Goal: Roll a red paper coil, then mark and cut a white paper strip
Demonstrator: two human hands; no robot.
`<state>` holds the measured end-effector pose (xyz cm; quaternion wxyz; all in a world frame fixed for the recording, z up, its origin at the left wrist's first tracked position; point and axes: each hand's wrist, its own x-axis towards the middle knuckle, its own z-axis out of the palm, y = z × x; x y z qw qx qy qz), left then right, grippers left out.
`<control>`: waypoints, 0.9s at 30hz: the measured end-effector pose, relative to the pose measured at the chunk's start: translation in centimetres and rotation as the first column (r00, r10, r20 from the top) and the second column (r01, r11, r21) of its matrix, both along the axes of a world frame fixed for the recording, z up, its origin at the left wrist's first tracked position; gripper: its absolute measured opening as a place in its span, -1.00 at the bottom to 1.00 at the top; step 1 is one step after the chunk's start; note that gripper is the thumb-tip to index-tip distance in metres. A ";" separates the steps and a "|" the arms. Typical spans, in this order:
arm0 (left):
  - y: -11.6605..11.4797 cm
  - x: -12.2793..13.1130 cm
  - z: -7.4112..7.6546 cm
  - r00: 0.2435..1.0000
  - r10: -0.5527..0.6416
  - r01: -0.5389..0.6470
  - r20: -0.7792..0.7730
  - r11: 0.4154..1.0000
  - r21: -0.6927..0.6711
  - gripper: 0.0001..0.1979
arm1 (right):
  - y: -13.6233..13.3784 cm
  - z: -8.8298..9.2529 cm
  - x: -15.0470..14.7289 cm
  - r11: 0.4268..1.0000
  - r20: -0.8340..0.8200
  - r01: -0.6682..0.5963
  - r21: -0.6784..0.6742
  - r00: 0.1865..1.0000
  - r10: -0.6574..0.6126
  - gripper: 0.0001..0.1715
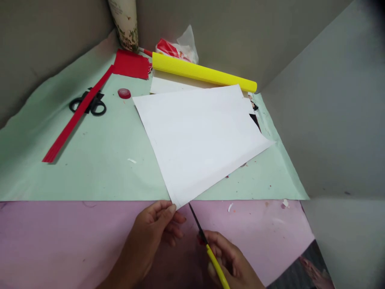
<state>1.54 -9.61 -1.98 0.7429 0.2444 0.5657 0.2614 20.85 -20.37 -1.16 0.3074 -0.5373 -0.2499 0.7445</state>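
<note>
My left hand (159, 224) pinches the near corner of a large white sheet of paper (195, 136) between thumb and fingers. That sheet slopes away from me over the light green cover. In my right hand (231, 261) is a pair of scissors (213, 261) with a yellow handle and dark blades. Their tip points up at the paper's lower edge, just right of my left fingers. I cannot tell whether the tip touches the paper. Part of the scissors' handle is hidden by my fingers and the frame's bottom edge.
A long red strip (78, 114) lies across black-handled scissors (98, 107) at left. Behind are a red piece (130, 64), a red tape roll (124, 93), a yellow corrugated roll (204, 72), a plastic bag (180, 48) and a patterned cylinder (126, 24). Grey walls (331, 100) enclose the table.
</note>
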 end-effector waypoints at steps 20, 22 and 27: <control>-0.1 0.2 -0.5 0.976 -0.213 0.217 -0.048 0.970 0.111 -0.68 | 1.0 -0.7 -2.1 0.992 -0.136 0.093 -0.089 0.985 -0.105 -0.46; -0.1 0.2 -0.5 0.974 -0.219 0.224 -0.056 0.968 0.112 -0.68 | 1.4 -0.8 -2.3 0.993 -0.140 0.082 -0.086 0.986 -0.093 -0.43; 0.0 0.2 -0.2 0.971 -0.226 0.233 -0.070 0.966 0.108 -0.67 | 1.6 -0.9 -2.7 0.995 -0.142 0.089 -0.049 0.985 -0.096 -0.50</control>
